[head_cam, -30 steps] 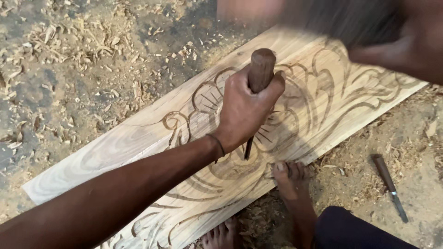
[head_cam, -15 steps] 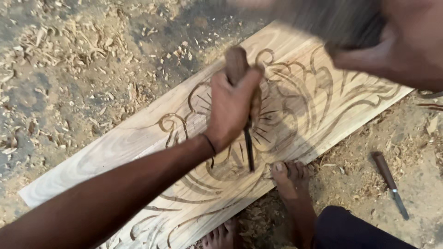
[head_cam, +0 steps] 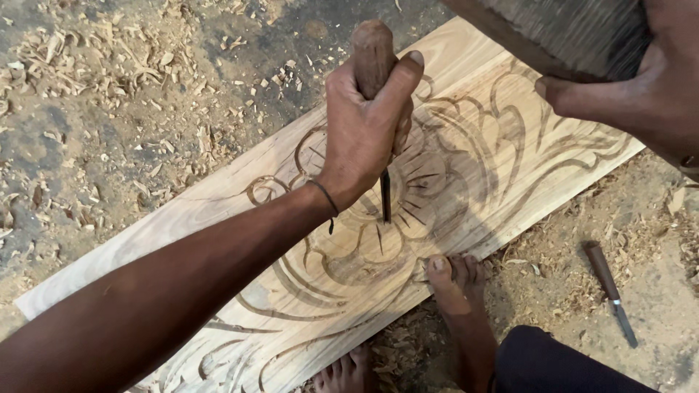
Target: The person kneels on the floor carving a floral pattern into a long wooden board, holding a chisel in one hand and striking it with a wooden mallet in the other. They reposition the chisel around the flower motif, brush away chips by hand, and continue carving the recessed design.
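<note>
My left hand (head_cam: 364,124) grips a chisel (head_cam: 373,51) by its brown wooden handle, the thin blade standing upright with its tip on the carved flower of a long pale wooden plank (head_cam: 473,80). My right hand (head_cam: 648,87) holds a dark wooden mallet (head_cam: 568,33) raised at the top right, above and to the right of the chisel. The plank lies diagonally on the ground and bears curved floral grooves. My bare foot (head_cam: 455,280) rests its toes on the plank's near edge; toes of my other foot (head_cam: 346,371) show at the bottom.
A second chisel (head_cam: 610,291) with a brown handle lies on the ground at the lower right. Wood shavings (head_cam: 95,58) litter the dirt floor left of and above the plank, and more chips lie along its near edge.
My left hand and the chisel have stayed on the flower carving, shifting slightly. The mallet stays raised at the top right and is less blurred now.
</note>
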